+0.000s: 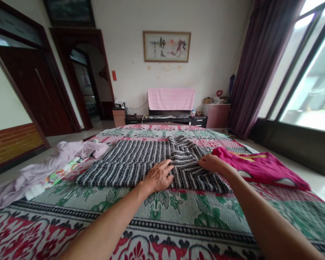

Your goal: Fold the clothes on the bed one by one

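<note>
A black-and-white striped garment (130,162) lies spread across the patterned bed cover (178,213), with its right part folded over into a bunched layer. My left hand (158,177) rests flat on the garment near its front edge, fingers spread. My right hand (212,162) lies on the folded right part, fingers stretched out and partly hidden in the cloth. Neither hand holds anything up.
A magenta garment (262,168) lies to the right on the bed. A pale lilac garment (51,162) and a floral cloth (62,171) lie heaped at the left. Beyond the bed stand a low cabinet with a pink towel (171,98), doors at left, curtains and windows at right.
</note>
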Motion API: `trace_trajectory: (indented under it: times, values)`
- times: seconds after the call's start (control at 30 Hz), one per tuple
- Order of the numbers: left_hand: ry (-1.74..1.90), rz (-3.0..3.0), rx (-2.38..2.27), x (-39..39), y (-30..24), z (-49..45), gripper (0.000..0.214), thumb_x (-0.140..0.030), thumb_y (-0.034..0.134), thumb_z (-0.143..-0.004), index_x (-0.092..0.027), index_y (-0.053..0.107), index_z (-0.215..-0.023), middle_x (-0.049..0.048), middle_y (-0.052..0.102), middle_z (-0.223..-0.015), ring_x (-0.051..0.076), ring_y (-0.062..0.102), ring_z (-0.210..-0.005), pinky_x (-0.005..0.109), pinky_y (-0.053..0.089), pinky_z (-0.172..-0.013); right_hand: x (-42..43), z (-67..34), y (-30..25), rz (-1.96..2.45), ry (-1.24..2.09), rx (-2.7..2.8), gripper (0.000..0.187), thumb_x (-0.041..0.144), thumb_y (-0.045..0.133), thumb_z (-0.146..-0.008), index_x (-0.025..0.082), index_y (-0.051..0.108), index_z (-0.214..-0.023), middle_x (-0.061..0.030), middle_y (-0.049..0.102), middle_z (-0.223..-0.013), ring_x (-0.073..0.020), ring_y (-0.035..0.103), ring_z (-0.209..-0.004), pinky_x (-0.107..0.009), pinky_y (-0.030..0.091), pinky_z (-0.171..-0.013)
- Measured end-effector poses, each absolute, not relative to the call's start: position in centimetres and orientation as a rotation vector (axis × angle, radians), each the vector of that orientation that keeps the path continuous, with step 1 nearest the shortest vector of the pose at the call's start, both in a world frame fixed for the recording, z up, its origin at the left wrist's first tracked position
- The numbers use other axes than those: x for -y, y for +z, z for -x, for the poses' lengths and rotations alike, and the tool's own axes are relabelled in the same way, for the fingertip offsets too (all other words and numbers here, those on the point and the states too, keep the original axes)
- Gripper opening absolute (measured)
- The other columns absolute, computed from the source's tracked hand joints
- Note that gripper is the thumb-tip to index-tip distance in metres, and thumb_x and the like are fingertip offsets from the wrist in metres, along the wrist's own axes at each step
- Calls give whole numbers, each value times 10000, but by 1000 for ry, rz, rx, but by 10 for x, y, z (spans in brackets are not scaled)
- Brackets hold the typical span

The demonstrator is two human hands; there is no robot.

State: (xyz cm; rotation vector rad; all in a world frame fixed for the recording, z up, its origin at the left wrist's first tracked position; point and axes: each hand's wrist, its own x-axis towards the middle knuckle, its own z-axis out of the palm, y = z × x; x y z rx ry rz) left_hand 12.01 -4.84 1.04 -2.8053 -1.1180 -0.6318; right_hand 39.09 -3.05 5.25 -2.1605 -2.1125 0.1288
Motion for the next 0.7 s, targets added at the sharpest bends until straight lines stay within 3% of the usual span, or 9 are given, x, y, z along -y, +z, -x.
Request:
trace_trajectory:
  times: [0.13, 0.37, 0.57, 0.7]
  values:
    - [-702, 2749, 1107, 51, 12, -121, 440, -301, 475, -856, -112, 565, -1243, 145, 467, -1392, 240, 470, -1253, 355, 383, -1066, 30, -386, 48, 2218, 80, 2164, 434, 478, 448, -853, 150, 722, -778, -123, 700, -821, -218, 646, -776, -276, 434, -664]
    - [-619, 2561, 1327, 59, 20, -104, 337, -330, 463, -866, -195, 598, -1145, 91, 569, -1239, 221, 555, -1103, 354, 446, -962, 31, -385, 42, 2249, 47, 2146, 432, 518, 445, -809, 175, 708, -788, -120, 698, -849, -272, 648, -852, -320, 439, -684]
    - [-501, 2178, 1902, 58, 45, -1, 347, -281, 446, -837, -170, 603, -1125, 101, 619, -1114, 206, 582, -1041, 299, 438, -923, 39, -381, 41, 2248, 36, 2075, 452, 525, 435, -820, 165, 707, -849, -128, 706, -877, -276, 654, -878, -319, 450, -703]
    - [-472, 1825, 2299, 66, 47, 80, 373, -300, 436, -813, -136, 632, -1085, 152, 636, -1127, 260, 598, -1037, 335, 450, -876, 54, -375, 41, 2219, 2, 2056, 458, 501, 439, -836, 142, 706, -933, -145, 711, -933, -282, 658, -904, -322, 453, -730]
